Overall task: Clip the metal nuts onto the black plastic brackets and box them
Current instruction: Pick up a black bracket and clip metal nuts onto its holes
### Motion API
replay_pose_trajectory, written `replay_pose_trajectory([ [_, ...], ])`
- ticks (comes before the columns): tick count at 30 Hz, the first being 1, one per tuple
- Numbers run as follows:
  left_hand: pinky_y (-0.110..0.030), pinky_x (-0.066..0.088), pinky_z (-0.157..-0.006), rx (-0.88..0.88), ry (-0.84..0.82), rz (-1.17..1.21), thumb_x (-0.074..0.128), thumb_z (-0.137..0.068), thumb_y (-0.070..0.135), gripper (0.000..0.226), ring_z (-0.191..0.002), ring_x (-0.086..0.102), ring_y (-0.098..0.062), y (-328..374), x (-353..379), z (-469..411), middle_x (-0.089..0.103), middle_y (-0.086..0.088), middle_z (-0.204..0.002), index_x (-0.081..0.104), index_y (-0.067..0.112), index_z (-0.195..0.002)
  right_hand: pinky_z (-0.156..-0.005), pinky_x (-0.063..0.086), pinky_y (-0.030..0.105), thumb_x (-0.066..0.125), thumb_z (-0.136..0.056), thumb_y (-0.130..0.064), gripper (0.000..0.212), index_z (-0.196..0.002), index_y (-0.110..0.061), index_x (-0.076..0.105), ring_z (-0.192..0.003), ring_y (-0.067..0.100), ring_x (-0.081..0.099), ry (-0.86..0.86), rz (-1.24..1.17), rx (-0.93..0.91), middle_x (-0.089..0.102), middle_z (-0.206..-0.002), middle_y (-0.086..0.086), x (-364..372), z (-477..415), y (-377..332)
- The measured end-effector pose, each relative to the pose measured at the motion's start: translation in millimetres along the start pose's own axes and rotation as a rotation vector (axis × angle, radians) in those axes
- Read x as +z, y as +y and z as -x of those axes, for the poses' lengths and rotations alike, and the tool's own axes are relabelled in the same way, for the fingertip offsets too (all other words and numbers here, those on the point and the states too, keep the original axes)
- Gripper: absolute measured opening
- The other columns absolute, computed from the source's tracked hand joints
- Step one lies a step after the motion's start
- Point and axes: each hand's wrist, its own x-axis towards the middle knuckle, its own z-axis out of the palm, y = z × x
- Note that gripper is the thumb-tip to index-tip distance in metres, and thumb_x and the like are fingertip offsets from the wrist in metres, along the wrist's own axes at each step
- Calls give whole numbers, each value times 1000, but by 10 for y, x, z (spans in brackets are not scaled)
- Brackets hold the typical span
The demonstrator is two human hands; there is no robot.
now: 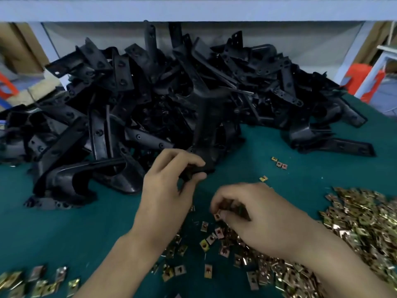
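Note:
A large heap of black plastic brackets (pixel 171 93) covers the back of the green table. My left hand (pixel 165 190) grips the near end of one black bracket (pixel 209 134) that rises from the pile's front edge. Just right of it and closer to me, my right hand (pixel 257 216) pinches a small brass-coloured metal nut (pixel 218 216) between thumb and fingertips, with more nuts apparently tucked under its curled fingers. Loose metal nuts (pixel 354 222) lie in a thick heap on the right and scattered below my hands.
More nuts (pixel 38 282) lie at the near left edge, and a few (pixel 279 164) sit apart beside the pile. The green table top (pixel 64 229) shows between heaps. Cardboard (pixel 19 50) and orange-red items (pixel 363 80) stand beyond the table. No box is in view.

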Motion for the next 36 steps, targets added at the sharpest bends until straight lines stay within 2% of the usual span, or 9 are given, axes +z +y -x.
replay_pose_trajectory([
  [4,-13,51,-79,-95,63,134,81,-77,-11,38,-93,65,-7,31,61,46,61,11,-96,65,19,-94,-79,42,6,66,-95,-23,17,-100,-39,70,-98,-10,57,113,-24,0,66,-94,-27,38,-5,59],
  [8,-13,47,-70,-281,113,267,81,-85,15,22,-81,64,-8,46,90,46,64,10,-82,62,25,-88,-75,47,13,67,-95,-22,15,-96,-37,70,-91,-5,63,140,-96,15,68,-89,-26,96,-26,55],
  [13,-26,58,-88,-729,173,1003,74,-84,16,21,-86,63,-15,104,52,-29,56,-9,-81,54,11,-81,-78,49,16,65,-97,-19,19,-94,-38,68,-91,-2,64,168,-124,10,69,-89,-23,179,-19,-6],
  [19,-25,60,-80,-942,136,1613,72,-75,-5,26,-106,73,-22,119,-47,-100,72,-8,-92,60,7,-95,-77,50,17,68,-96,-18,17,-96,-35,71,-89,-3,65,285,-132,12,69,-85,-22,192,-37,-22],
  [21,-26,60,-77,-987,110,1596,74,-70,-7,37,-98,75,-18,96,-60,-97,72,-8,-91,62,9,-102,-77,50,17,69,-95,-17,18,-96,-35,73,-90,-2,65,306,-138,6,69,-86,-20,196,-48,-18],
  [24,-29,59,-78,-910,-29,1444,86,-66,-4,37,-89,71,-14,37,-77,-79,66,-1,-81,62,23,-73,-77,50,18,72,-92,-15,21,-94,-36,75,-90,1,65,355,-177,4,69,-89,-18,192,-54,-14],
  [27,-29,58,-78,-838,-112,1456,102,-53,24,45,-85,67,-14,2,-94,-51,65,2,-83,64,20,-79,-80,50,13,72,-92,-12,26,-94,-37,76,-94,-2,66,349,-225,23,70,-92,-22,169,-57,-14],
  [30,-27,57,-75,-819,-131,1398,96,-53,55,58,-76,62,-10,0,-81,-51,60,3,-80,67,18,-86,-81,51,11,71,-93,-10,24,-95,-33,76,-91,-2,69,333,-347,87,74,-90,-21,162,-65,-1],
  [36,-26,58,-81,-892,-125,1306,80,-78,44,22,-84,68,-11,18,-91,-63,67,3,-86,79,23,-85,-75,58,22,69,-80,-1,19,-92,-11,80,-85,12,72,287,-1336,353,75,-94,7,119,-114,-12],
])
